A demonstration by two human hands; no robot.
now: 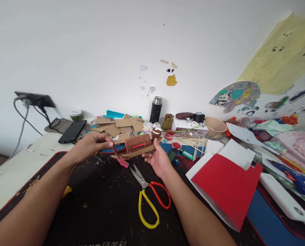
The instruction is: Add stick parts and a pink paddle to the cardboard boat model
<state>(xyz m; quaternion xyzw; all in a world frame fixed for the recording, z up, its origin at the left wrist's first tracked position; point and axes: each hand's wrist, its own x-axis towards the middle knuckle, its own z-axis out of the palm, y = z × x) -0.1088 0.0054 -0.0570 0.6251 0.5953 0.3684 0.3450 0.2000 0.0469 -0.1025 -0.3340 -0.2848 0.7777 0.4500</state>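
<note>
My right hand (157, 159) holds a small brown cardboard boat model (137, 143) at its right end, thumb on the near side and fingers below. A rounded brown cabin with a red strip along its side sits on the model. My left hand (99, 142) is closed, thumb and fingertips pinching a thin brown stick (115, 152) at the boat's left end. A small pinkish-red piece (123, 162) hangs at the stick's lower end; whether it is joined to the stick or the boat I cannot tell. Scissors (143, 184) with one yellow and one red handle lie open just below.
Behind the boat are cardboard scraps (116, 126), a black thermos (156, 110) and small paint jars (169, 135). Red paper (226, 188) lies at right, near a blue glue gun (294, 177) and a white device (285, 196). A phone (72, 131) rests at left.
</note>
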